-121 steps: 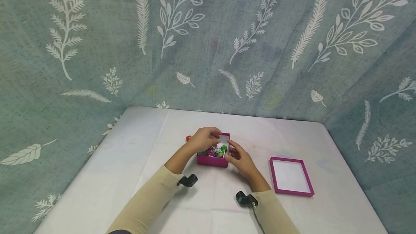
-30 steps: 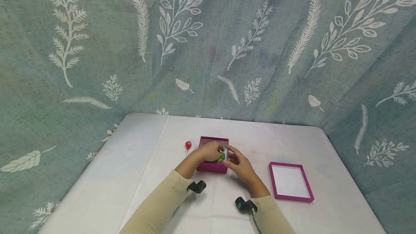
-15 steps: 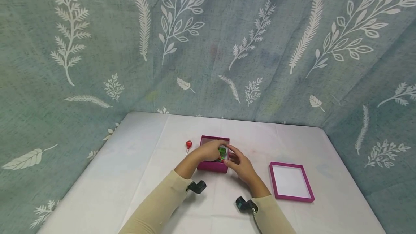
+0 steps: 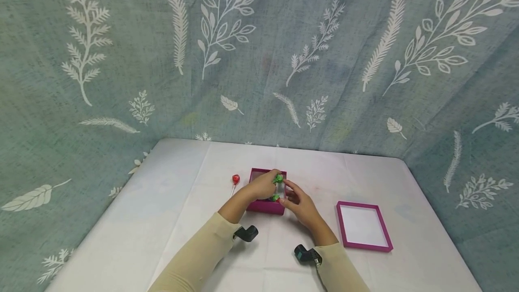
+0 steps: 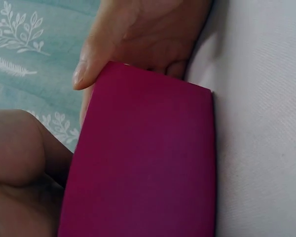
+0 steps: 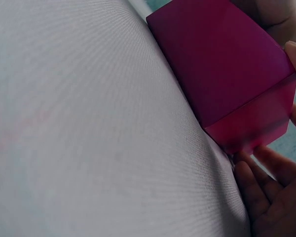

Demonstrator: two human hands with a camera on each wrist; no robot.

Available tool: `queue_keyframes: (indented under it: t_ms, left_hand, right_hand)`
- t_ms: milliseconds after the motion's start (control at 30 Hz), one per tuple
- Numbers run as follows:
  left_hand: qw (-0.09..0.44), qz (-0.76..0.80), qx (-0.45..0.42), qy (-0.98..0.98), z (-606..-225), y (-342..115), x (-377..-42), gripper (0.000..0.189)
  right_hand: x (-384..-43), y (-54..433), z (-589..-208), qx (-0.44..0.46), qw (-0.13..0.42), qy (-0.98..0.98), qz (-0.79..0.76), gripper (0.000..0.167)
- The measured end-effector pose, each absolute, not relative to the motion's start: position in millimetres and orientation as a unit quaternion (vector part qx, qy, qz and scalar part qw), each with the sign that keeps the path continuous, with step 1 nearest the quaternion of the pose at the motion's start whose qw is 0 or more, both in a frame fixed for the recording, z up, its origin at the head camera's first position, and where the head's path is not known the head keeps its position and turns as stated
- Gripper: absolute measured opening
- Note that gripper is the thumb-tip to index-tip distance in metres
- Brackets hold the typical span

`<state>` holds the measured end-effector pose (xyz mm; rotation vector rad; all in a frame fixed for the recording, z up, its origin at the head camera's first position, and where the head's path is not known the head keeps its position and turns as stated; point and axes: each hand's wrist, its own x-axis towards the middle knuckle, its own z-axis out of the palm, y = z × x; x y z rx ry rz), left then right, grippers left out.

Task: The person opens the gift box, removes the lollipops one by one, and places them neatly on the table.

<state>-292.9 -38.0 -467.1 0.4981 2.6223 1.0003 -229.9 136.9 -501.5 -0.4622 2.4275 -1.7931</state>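
A magenta box (image 4: 265,207) stands uncovered on the white table, with wrapped lollipops inside it. My left hand (image 4: 262,186) reaches over its left part and hides much of the inside. At that hand's fingertips is a green lollipop (image 4: 278,178), apparently pinched, near the far right corner of the box. Another green-and-red lollipop (image 4: 276,198) lies by the near wall. My right hand (image 4: 302,203) grips the box's right side, thumb at the near corner and fingers along the outer wall. In the right wrist view, its fingers (image 6: 281,165) touch the box wall (image 6: 251,113).
A red lollipop (image 4: 235,179) with a white stick lies on the table left of the box. The magenta-rimmed lid (image 4: 363,226), white inside up, lies at the right. A patterned grey-green cloth (image 4: 259,57) hangs behind and beside the table (image 4: 194,193).
My left hand went down into the box, and the green lollipop at its fingertips has since shifted to the far right corner. My right hand stays at the box's side.
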Motion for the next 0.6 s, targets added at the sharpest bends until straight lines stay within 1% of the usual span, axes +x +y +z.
queue_keyframes:
  t_ms: [233, 300, 400, 533, 600]
  left_hand:
    - [0.164, 0.413, 0.151, 0.883, -464.9, -37.4, -290.9, 0.059]
    - [0.164, 0.435, 0.147, 0.873, -466.0, -37.7, -290.8, 0.054]
    - [0.162, 0.465, 0.135, 0.86, -468.3, -39.1, -290.6, 0.041]
    - [0.155, 0.487, 0.124, 0.851, -468.9, -41.7, -290.4, 0.034]
    - [0.14, 0.489, 0.126, 0.851, -468.8, -42.9, -290.8, 0.031]
  right_hand:
    - [-247.6, 139.1, -531.9, -0.135, 0.031, 0.79, -0.597, 0.064]
    - [-248.8, 139.5, -535.8, -0.134, 0.027, 0.79, -0.598, 0.064]
    - [-248.3, 139.6, -537.6, -0.134, 0.024, 0.79, -0.597, 0.063]
    - [-246.6, 139.4, -537.0, -0.136, 0.021, 0.79, -0.598, 0.063]
    - [-246.3, 139.3, -536.7, -0.135, 0.022, 0.79, -0.598, 0.064]
